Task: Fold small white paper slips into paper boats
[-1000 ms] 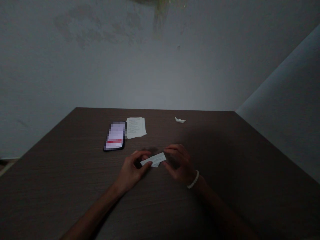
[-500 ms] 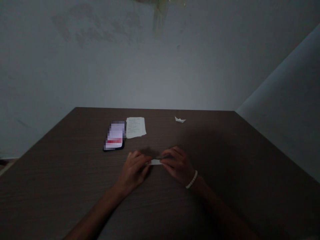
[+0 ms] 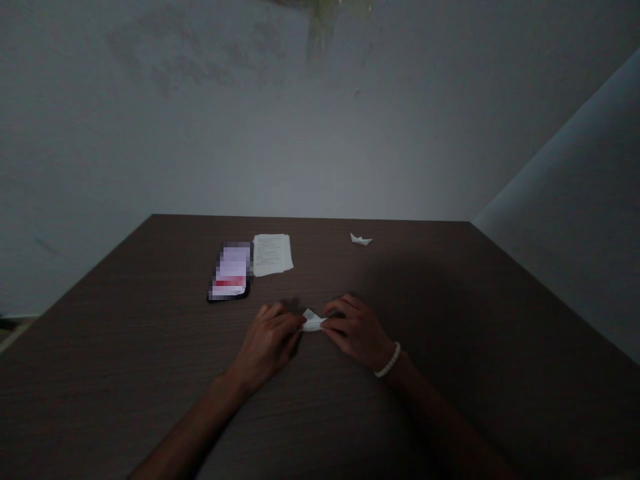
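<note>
Item one: a grey plaster wall [image 3: 320, 147] fills the top of my view, with a stain [image 3: 320, 27] high up at 12 o'clock. Item two: a paler wall [image 3: 565, 220] slants in at 2 to 3 o'clock. Item three: the surface [image 3: 125, 320], a dark wood-grain tabletop, set against those walls, its far edge running across the middle of my view.

Item four: my forearms [image 3: 185, 427] enter from 7 and 5 o'clock and rest low over the surface. Item five: my left hand [image 3: 265, 343] and my right hand [image 3: 357, 333] lie close together near the centre of the surface, palms down. A white beaded bracelet [image 3: 389, 360] circles my right wrist.

Item six: a smartphone [image 3: 229, 272] lies flat at 11 o'clock from my hands, its screen pixelated and unreadable. Item seven: a small stack of printed paper sheets [image 3: 273, 255] sits just beside the phone, towards 12 o'clock. Item eight: a small white paper boat [image 3: 361, 239] stands alone near the far edge at 1 o'clock, well apart from the sheets.

Item nine: a small folded paper [image 3: 313, 321] sits between my hands, low against the surface, with a peak at its top. My fingers [image 3: 287, 319] on the left and my fingers [image 3: 334, 320] on the right are closed on its two ends, grasping it.
</note>
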The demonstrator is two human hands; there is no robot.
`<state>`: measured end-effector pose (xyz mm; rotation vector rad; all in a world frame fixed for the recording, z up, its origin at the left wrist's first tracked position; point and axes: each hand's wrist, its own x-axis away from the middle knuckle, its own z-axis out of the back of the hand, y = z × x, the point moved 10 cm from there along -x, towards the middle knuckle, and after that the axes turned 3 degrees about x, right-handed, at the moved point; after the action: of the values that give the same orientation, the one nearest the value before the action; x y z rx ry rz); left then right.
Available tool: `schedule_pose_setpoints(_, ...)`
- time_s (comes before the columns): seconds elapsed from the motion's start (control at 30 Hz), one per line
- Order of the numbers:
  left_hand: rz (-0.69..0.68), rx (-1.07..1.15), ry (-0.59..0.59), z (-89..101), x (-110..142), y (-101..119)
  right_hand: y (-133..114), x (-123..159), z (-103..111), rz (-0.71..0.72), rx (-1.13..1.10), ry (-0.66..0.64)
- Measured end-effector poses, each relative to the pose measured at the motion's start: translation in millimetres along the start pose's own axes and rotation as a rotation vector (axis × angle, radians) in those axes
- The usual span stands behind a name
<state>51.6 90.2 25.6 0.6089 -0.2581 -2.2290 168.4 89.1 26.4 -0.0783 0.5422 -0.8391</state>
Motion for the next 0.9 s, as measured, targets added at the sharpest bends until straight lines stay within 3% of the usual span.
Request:
schedule_pose_setpoints(0.37, 0.052, 0.016, -0.03, 1.5, -1, -15, 17, 3, -4, -0.047, -0.107, 0.002)
schedule_pose_setpoints(0.73, 0.026, 0.084, -0.178, 1.7, -4, -8, 16, 2, -1, -0.063, -0.112, -0.02)
schedule_pose_setpoints(0.9, 0.006, 0.071, -0.156, 3.6, -6, -5, 13, 1, -2, -0.045, -0.112, -0.022)
